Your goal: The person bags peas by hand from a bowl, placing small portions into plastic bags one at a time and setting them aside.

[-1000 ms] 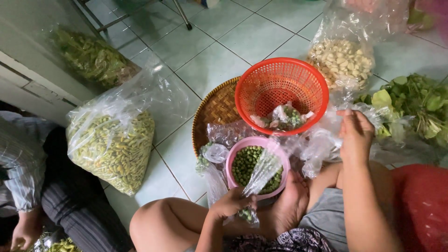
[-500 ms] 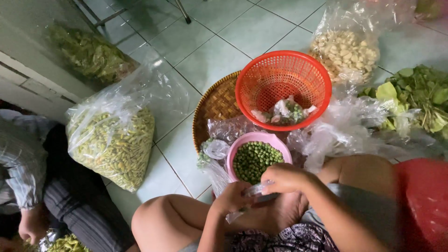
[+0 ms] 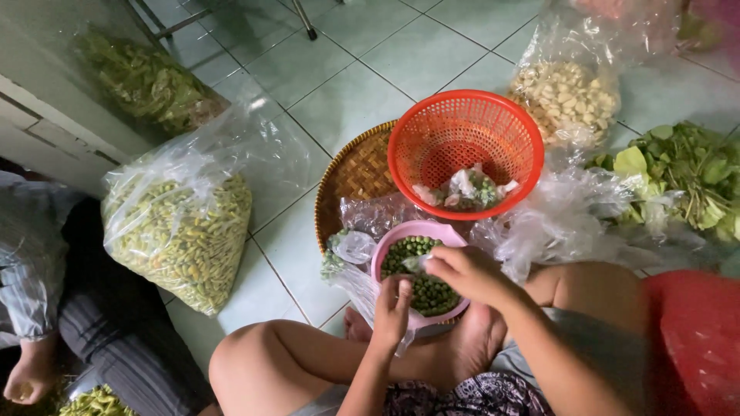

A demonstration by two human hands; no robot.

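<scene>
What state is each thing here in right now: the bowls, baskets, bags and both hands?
Pink bowl: upright, holding green peas.
Red basket: upright, with small filled bags inside.
Woven tray: flat on the floor, partly under the basket.
Big pod bag: open at the top, full.
Bag of pale pieces: full.
Left hand: pinching a small clear bag.
Right hand: fingers bent, over the bowl.

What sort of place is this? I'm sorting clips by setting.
Probably the tiled floor of a home or small food-prep space, where people sit on the ground. Clear sacks of green pods and garlic stand about, and both hands work over a pink bowl of peas.
</scene>
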